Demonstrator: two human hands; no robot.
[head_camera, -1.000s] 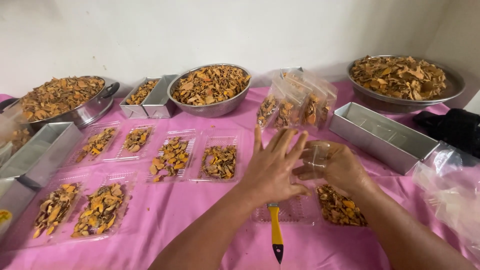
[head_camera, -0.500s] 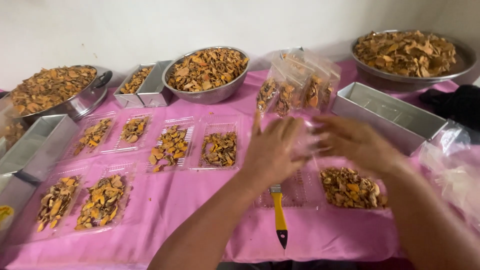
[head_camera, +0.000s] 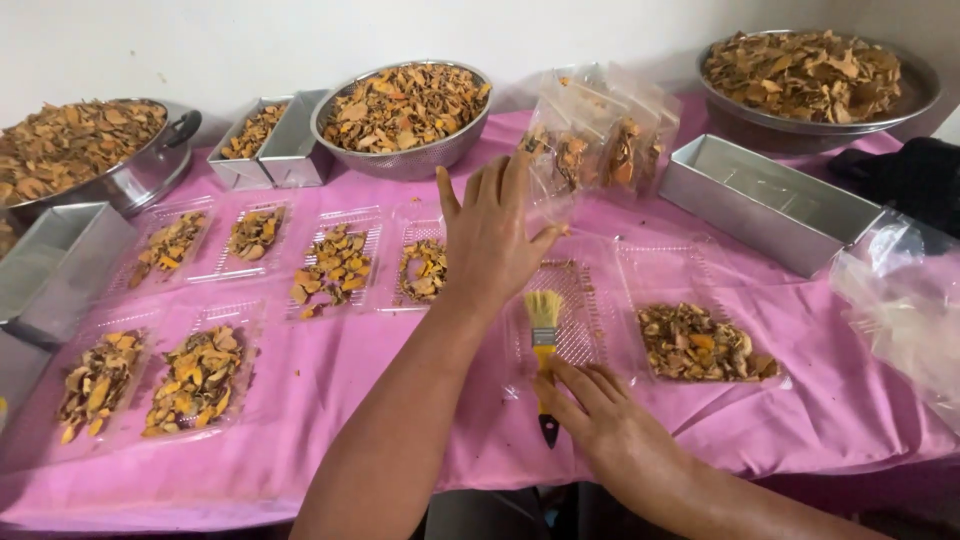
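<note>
Yellow brush (head_camera: 544, 340) handle half-hidden under right hand (head_camera: 610, 425) | left hand (head_camera: 490, 240) covers tray (head_camera: 425, 270)

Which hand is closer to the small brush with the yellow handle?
Right. The right hand rests on the brush handle; the left hand is above it, over the clear trays.

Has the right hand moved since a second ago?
Yes. The right hand has dropped from above the filled tray toward the table's near edge, now resting on the brush handle.
</note>
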